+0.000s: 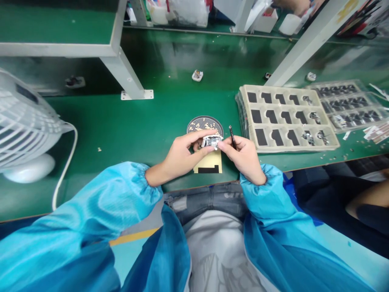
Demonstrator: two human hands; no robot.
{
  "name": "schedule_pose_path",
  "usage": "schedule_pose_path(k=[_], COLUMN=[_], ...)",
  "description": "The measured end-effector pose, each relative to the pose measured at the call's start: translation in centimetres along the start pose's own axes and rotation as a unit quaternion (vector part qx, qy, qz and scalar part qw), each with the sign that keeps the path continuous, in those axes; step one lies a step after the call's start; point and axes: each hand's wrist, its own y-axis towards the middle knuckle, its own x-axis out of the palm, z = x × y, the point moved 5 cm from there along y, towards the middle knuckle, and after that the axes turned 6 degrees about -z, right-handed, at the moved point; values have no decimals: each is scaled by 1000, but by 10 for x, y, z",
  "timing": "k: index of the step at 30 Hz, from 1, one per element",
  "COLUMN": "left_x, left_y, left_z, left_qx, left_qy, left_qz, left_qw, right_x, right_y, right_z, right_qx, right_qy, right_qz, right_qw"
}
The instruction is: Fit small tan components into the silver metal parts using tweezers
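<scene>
Green bench (136,129) across the head view, with both hands near its front edge. At centre, left hand (179,156) closed on a metal part (210,142), thumb and fingers pinching its left end. Opposite, right hand (243,156) pinching the right end with thumb and forefinger, and also gripping dark tweezers (232,136) that point up and away. Metal part held just above a beige card (209,164) with a black shape, in front of a round perforated disc (205,123). To the right, a beige tray (273,107) of pockets, most with black pieces, a few at its right side with metal bits. Beyond it, clear trays (349,103). Far left, a white fan (24,121) with its cord. Further back, a white frame leg (127,77) and a small white piece (197,75) lying alone. At the right edge, another person's arm (367,198).
</scene>
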Motion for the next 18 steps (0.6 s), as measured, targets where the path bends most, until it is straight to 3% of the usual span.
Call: schedule_pose_path(k=[4, 8, 15, 18], left_x=[5, 11, 11, 13], left_y=[0, 0, 2, 0], left_z=[-4, -5, -3, -6], left_qx=[-42, -61, 2, -25], left_qy=[-101, -192, -194, -187], left_qz=[-11, -22, -17, -24], left_qw=[994, 979, 981, 982], right_x=[0, 3, 8, 8], right_y=[1, 0, -3, -4], right_z=[-3, -2, -7, -8], right_qx=[-42, -27, 12, 8], right_qy=[18, 34, -1, -8], right_qz=[27, 7, -22, -1], right_qw=[999, 999, 1000, 1000])
